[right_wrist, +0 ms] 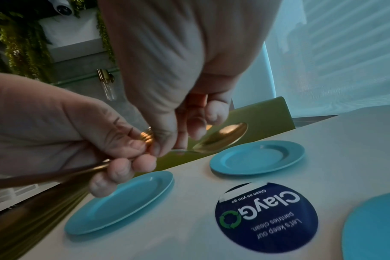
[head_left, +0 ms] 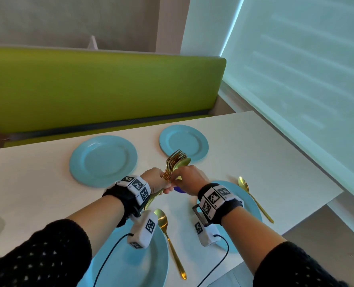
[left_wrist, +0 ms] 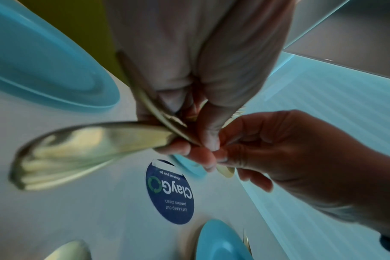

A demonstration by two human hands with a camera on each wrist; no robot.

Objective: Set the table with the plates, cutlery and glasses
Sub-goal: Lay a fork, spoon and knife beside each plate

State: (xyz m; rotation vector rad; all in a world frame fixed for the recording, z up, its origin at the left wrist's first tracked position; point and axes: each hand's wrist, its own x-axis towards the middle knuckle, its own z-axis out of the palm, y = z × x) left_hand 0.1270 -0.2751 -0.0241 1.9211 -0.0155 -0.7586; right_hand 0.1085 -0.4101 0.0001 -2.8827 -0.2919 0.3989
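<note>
Your sleeves and wrist cameras cover much of the two nearest plates (head_left: 157,264) at the bottom of the head view. At frame centre your left hand (head_left: 154,180) clenches a bundle of gold forks (head_left: 175,162) above the worktop (head_left: 244,146); your right hand (head_left: 189,179) pinches a spoon (head_left: 182,163) from it, fingers hiding the handles.

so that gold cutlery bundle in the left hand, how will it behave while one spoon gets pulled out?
The cutlery bundle looks like rigid polished metal, so probably stiff but slippery. The forks are fanned in the left hand, so they may shift as the right hand draws out the spoon. Likely heavy for its size.
</note>
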